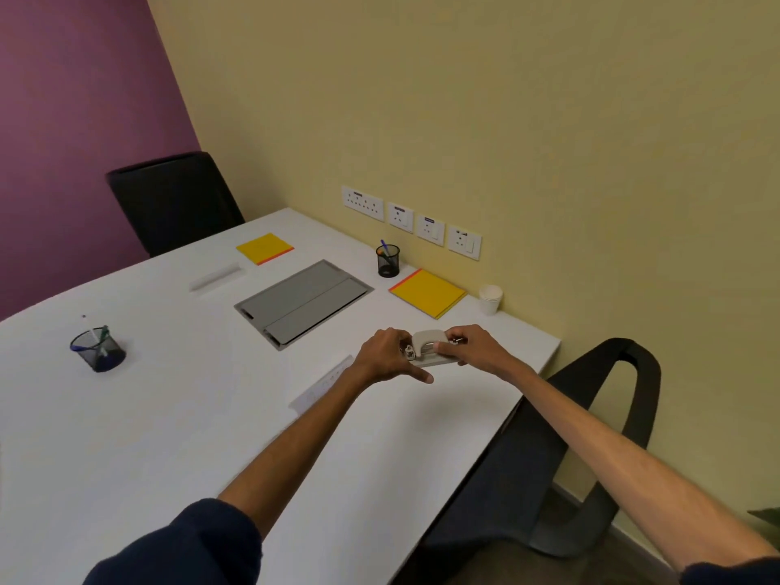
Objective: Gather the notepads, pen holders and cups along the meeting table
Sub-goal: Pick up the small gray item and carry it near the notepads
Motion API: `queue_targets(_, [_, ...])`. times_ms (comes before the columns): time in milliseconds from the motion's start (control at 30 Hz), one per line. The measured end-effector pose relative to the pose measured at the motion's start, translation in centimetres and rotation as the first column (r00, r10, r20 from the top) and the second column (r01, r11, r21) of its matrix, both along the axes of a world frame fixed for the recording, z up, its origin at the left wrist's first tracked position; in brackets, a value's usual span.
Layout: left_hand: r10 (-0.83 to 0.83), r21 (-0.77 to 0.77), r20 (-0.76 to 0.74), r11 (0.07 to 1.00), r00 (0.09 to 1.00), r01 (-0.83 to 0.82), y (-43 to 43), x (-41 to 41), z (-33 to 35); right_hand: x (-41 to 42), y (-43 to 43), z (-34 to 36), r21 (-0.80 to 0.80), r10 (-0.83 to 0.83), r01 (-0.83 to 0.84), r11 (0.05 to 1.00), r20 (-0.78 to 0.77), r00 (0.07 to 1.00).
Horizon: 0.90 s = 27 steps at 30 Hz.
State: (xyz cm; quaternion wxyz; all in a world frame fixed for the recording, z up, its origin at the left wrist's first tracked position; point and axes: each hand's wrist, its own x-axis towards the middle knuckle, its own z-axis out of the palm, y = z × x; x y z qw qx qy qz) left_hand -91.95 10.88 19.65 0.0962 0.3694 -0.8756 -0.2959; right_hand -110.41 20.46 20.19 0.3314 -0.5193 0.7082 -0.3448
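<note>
Left hand point(386, 352) and right hand point(472, 346) both pinch a grey hole punch point(428, 347) near the table's point(169, 415) right edge. Yellow notepad point(427, 292), mesh pen holder point(388, 260) and paper cup stack point(490, 298) sit along the far edge.

Cups point(490, 299) right of notepad point(427, 293) — holder point(388, 260) behind.

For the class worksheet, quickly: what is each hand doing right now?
Left hand: closed on the hole punch.
Right hand: closed on the same hole punch.

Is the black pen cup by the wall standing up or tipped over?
Standing up. The pen cup sits on its base, mouth upward, pens poking out.
</note>
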Motion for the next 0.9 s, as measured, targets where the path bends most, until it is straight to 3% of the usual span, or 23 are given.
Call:
queue_targets(400, [0.034,0.011,-0.018,0.999,0.999,-0.034,-5.2,-5.5,-2.2,-6.6,-6.9,-1.6,0.056,0.05,-0.047,0.997,-0.049,0.998])
queue_targets(667, [0.141,0.057,0.053,0.988,0.989,-0.144,-6.4,-10.6,-3.9,-12.9,-10.9,-3.4,0.154,0.246,-0.233,0.96,-0.077,0.966])
queue_targets(900, [0.344,0.044,0.102,0.936,0.933,-0.35,-4.0,-15.4,-5.8,-17.6,-13.5,-3.7,0.205,0.482,-0.449,0.869,-0.154,0.862])
